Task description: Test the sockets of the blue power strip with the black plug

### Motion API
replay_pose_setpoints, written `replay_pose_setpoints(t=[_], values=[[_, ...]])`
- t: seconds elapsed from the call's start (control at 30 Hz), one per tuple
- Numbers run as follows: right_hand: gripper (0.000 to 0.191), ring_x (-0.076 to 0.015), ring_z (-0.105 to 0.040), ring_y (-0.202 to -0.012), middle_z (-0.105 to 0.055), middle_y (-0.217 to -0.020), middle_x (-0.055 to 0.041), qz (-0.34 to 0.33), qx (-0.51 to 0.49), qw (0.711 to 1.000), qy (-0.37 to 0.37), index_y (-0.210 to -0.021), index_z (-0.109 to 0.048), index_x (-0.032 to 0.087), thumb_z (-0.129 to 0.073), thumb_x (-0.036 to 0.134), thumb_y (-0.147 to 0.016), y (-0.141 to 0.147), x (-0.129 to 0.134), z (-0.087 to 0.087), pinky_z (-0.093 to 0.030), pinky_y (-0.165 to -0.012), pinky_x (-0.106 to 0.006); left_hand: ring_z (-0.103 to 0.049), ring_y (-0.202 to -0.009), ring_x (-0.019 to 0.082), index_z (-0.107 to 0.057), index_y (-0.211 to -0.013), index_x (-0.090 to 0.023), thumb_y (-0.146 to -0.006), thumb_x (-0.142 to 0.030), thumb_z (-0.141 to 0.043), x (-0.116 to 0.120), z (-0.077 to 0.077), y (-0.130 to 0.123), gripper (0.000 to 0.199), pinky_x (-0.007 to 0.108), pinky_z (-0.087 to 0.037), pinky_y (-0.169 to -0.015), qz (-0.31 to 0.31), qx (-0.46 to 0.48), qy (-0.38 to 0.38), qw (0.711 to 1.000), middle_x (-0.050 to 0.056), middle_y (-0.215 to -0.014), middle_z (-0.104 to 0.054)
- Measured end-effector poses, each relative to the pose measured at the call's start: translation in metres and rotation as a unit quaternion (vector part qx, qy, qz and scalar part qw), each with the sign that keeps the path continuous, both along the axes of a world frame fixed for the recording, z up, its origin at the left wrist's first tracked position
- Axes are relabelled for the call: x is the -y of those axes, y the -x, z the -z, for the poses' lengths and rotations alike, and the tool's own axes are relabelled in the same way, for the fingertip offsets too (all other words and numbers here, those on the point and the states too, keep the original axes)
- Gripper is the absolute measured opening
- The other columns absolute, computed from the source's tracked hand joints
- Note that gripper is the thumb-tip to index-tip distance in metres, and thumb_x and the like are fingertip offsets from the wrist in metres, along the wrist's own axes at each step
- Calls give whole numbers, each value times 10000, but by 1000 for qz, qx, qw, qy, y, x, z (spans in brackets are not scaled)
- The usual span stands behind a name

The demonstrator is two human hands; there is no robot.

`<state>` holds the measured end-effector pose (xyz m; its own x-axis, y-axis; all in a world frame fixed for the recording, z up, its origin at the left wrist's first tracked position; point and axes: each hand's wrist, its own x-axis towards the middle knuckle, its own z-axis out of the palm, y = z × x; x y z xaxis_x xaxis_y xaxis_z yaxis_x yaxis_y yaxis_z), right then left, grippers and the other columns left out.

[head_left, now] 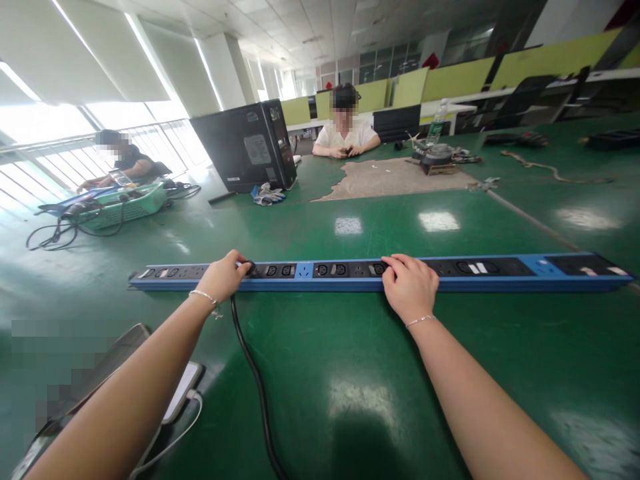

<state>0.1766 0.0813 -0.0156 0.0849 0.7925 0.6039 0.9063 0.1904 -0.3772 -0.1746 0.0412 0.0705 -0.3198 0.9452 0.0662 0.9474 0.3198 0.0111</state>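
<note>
A long blue and black power strip (350, 283) lies across the green table, its sockets facing up. At its left part, my left hand (224, 275) is closed on a black plug (250, 268), which sits at the sockets; whether it is fully inserted is hidden by my fingers. From the plug a thick black cable (257, 373) runs down toward the near edge of the view. Right of the strip's middle, my right hand (411, 283) grips the strip, its fingers over the top face and near edge.
A phone (183, 393) with a white cable lies under my left forearm. Beyond the strip stand a black computer case (245, 147), gloves (269, 195), a green basket (125, 212) and a bottle (438, 121). Two people sit at the far side.
</note>
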Motion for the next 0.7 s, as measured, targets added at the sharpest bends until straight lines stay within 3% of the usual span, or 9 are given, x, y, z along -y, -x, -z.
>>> replay_pose_setpoints(t=[0.27,0.53,0.7], values=[[281,-213,-495,-994,-636,-1051,-30,-4,0,1000,-7,-947,-677,249,-442,224,-794,0,0,0,-266,-866,-372,-634,-840,263,-559,-954,-201,-804,-395,-402,-16,1,-8,291,319,-447,-700,35,-41,46,997,107,-854,-683],[281,-211,-503,-996,-638,-1056,-25,-1,3,1000,-5,-955,-677,250,-447,228,-796,0,1,-1,-274,-861,-365,-640,-804,258,-510,-1001,-204,-822,-404,-376,-7,11,-11,300,322,-452,-666,19,-33,18,999,97,-840,-679],[287,-211,-509,-987,-641,-1051,-26,-1,10,1000,-1,-956,-679,249,-439,229,-801,0,2,-2,-282,-855,-365,-641,-794,232,-515,-958,-219,-807,-405,-405,-12,4,-9,263,299,-452,-669,25,-15,49,998,75,-841,-678]])
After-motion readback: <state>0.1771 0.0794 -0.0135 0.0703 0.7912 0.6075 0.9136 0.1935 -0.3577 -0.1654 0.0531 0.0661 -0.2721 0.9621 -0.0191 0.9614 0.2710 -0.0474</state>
